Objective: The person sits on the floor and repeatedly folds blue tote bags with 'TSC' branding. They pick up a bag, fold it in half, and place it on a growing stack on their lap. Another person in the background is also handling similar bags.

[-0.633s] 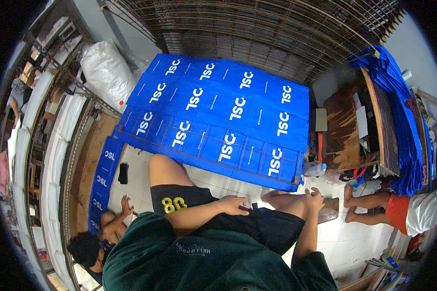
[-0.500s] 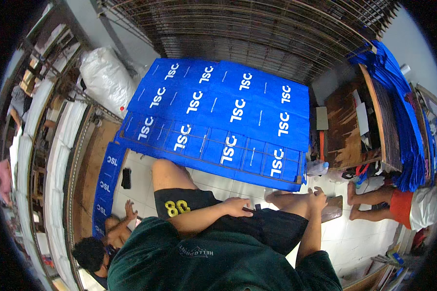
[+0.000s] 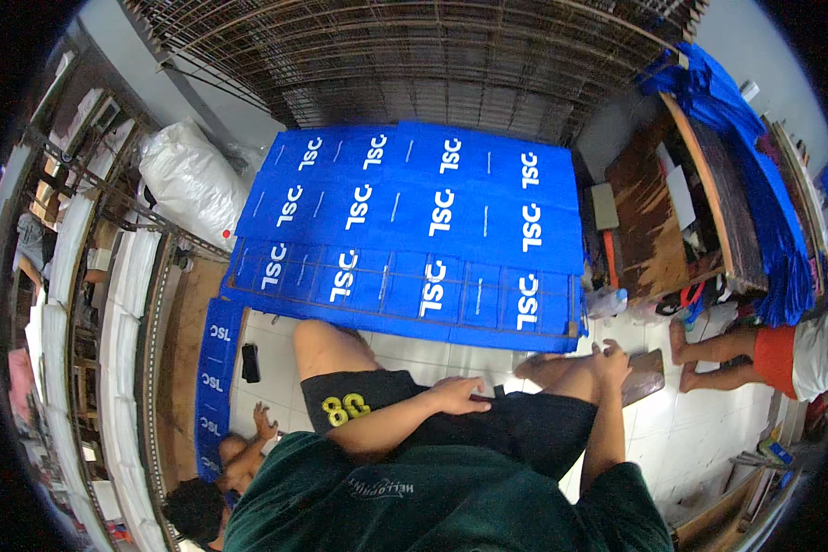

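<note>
Blue printed sheets (image 3: 414,239): lying stacked at frame centre, likely light, floppy, best taken by the near edge. Left hand (image 3: 458,396) is resting loosely open on black shorts (image 3: 488,423); right hand (image 3: 609,357) is cupping a knee, holding nothing.

Up against the back wall leans a wire mesh rack (image 3: 432,64) — big, rusty. A stuffed white plastic sack (image 3: 189,179) slumps at left beside shelves of white stacks (image 3: 124,304). A black phone (image 3: 250,362) lies on the tiles. Right side — a wooden table (image 3: 658,216), another person's bare legs (image 3: 718,354) beneath it.
</note>
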Tool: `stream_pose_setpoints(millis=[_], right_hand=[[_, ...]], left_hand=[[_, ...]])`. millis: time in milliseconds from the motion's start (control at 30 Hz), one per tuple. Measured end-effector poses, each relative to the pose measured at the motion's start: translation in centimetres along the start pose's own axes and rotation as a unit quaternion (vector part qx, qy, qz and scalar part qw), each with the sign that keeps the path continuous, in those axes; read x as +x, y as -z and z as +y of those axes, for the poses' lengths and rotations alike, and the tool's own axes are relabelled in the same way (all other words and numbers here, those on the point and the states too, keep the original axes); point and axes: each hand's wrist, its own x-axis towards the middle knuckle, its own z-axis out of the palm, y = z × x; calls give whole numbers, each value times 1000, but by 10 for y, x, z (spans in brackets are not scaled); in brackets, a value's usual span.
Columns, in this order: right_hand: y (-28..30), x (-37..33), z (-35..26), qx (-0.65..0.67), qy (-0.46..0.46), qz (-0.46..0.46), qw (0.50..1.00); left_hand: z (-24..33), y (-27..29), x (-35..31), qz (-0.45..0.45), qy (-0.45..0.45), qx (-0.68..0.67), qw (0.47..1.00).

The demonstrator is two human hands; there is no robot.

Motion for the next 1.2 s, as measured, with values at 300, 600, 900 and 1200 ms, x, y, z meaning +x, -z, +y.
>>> stream_pose_setpoints(millis=[300, 600, 900, 1200], right_hand=[[-9, 7, 15, 28, 9, 32, 999], [-8, 7, 12, 19, 0, 30, 999], [-7, 4, 9, 21, 12, 55, 998], [-7, 3, 7, 21, 8, 34, 999]], left_hand=[[-8, -7, 3, 31, -15, 16, 999], [4, 4, -5, 5, 5, -9, 1000], [-19, -18, 10, 61, -52, 0, 997], [-16, -10, 5, -2, -7, -14, 1000]])
